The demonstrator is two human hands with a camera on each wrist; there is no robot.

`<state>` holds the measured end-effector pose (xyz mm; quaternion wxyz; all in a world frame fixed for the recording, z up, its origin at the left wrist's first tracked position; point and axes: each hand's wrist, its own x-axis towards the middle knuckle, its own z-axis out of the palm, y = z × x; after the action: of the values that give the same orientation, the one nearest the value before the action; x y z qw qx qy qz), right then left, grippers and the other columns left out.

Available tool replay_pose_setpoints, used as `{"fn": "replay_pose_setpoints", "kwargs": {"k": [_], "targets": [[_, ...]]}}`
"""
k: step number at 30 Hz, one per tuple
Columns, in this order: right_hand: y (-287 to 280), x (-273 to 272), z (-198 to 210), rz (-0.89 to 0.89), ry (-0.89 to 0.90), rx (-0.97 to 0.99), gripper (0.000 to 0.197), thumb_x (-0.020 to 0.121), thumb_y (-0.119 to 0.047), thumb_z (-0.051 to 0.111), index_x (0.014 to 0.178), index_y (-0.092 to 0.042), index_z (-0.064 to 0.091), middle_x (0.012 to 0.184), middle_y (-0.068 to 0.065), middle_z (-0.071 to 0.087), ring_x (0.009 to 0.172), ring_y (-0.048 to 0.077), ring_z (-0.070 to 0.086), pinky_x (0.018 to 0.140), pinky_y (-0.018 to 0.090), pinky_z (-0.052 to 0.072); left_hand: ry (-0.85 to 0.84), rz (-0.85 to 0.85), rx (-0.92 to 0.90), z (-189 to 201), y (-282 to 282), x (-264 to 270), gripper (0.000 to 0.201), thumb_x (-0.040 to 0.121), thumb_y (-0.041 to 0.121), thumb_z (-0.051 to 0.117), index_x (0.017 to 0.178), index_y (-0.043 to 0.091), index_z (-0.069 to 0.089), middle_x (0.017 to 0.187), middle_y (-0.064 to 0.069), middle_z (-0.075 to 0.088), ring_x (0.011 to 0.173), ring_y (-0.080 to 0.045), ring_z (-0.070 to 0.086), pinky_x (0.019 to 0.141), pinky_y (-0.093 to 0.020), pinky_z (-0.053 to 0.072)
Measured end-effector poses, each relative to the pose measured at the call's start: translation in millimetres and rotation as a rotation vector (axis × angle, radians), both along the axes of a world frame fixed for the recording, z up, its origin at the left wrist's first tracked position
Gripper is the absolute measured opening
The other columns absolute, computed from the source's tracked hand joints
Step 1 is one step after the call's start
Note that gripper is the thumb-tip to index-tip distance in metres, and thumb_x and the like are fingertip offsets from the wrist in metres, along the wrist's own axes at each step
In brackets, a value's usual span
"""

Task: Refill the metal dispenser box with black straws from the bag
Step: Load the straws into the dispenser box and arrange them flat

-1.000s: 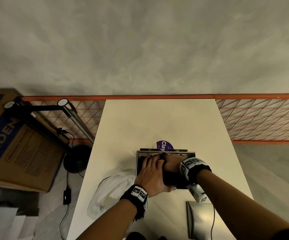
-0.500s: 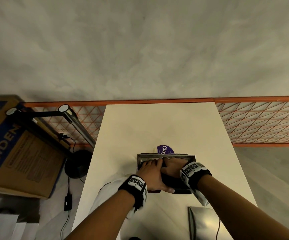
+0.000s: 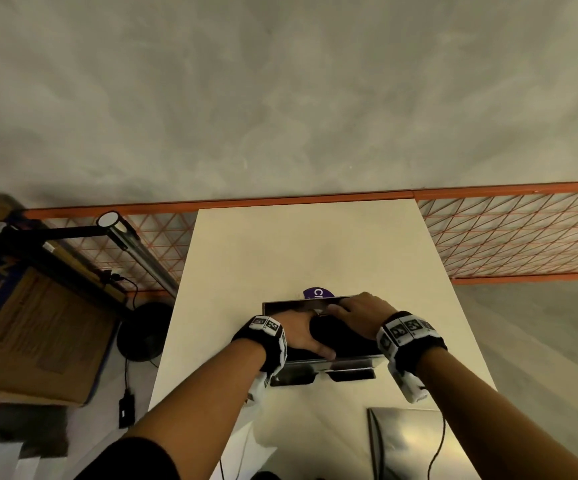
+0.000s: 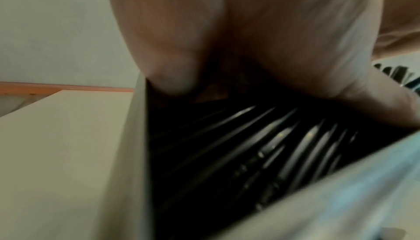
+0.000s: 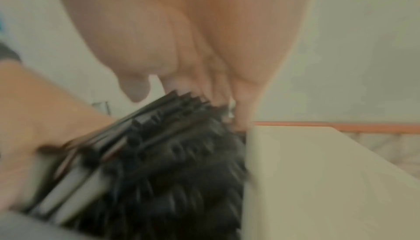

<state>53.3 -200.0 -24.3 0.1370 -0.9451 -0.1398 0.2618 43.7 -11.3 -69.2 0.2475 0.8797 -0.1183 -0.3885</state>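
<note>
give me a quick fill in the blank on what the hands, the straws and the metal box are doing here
1. Both hands rest on a pile of straws whose colour is ____.
2. The straws lie inside the ____ dispenser box.
3. The left hand and right hand are over the box, which stands on a cream ____.
4. Beyond the box lies a round sticker coloured ____.

Missing words: black; metal; table; purple

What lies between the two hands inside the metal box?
Black straws fill the gap between left hand and right hand in the metal box, per head view.
</note>
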Motion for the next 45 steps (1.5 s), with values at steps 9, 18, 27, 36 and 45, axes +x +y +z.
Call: {"fn": "replay_pose_setpoints", "kwargs": {"k": [9,18,27,36,45], "targets": [[-35.3,-27.4,-23.7,-0.491,-0.397,0.519,0.028,0.1,-0.023,0.05,0.121,-0.01,0.063,0.128,0.007,0.057,0.118,0.026,0.053,0.094,0.02,0.031,0.028,-0.065,0.031,-5.0,3.5,12.7,0.12,0.035,0.093,0.075,0.141,0.044,0.045,0.136,0.011,0.061,0.121,-0.016,0.059,0.11,-0.041,0.046],[4.7,-41.4,-41.8,-0.623,-0.23,0.588,0.056,0.102,-0.038,0.04,0.151,-0.011,0.029,0.157,0.006,0.026,0.144,0.024,0.028,0.118,0.04,0.027,-0.169,-0.147,0.073,21.1,3.1,9.6,0.1,0.071,0.037,0.089,0.153,0.033,0.032,0.139,0.0,0.061,0.122,-0.024,0.061,0.102,-0.04,0.05],[-1.6,-46.4,-37.3,-0.622,-0.369,0.679,0.041,0.103,-0.026,0.043,0.143,-0.016,0.045,0.15,-0.001,0.04,0.135,0.017,0.042,0.104,0.021,0.029,-0.429,-0.261,0.141,10.8,-12.9,-12.8,0.073,0.1,0.032,0.057,0.159,0.038,0.013,0.147,0.0,0.048,0.13,-0.03,0.051,0.103,-0.059,0.039],[-9.0,-48.4,-43.0,-0.65,-0.395,0.61,0.042,0.103,-0.023,0.043,0.142,-0.008,0.048,0.151,0.004,0.043,0.138,0.02,0.04,0.11,0.02,0.025,-0.512,-0.086,0.045,-8.7,1.1,-25.9,0.075,0.097,0.067,0.046,0.157,0.025,0.03,0.152,-0.001,0.039,0.137,-0.025,0.04,0.112,-0.051,0.035],[-1.0,-51.8,-36.6,-0.628,-0.294,0.658,0.049,0.103,-0.032,0.041,0.148,-0.012,0.04,0.156,0.003,0.035,0.143,0.017,0.031,0.116,0.024,0.021,-0.482,-0.125,-0.038,8.2,23.9,-33.2,0.088,0.088,0.057,0.069,0.16,0.029,0.025,0.161,0.007,0.025,0.146,-0.018,0.028,0.12,-0.039,0.032]]}}
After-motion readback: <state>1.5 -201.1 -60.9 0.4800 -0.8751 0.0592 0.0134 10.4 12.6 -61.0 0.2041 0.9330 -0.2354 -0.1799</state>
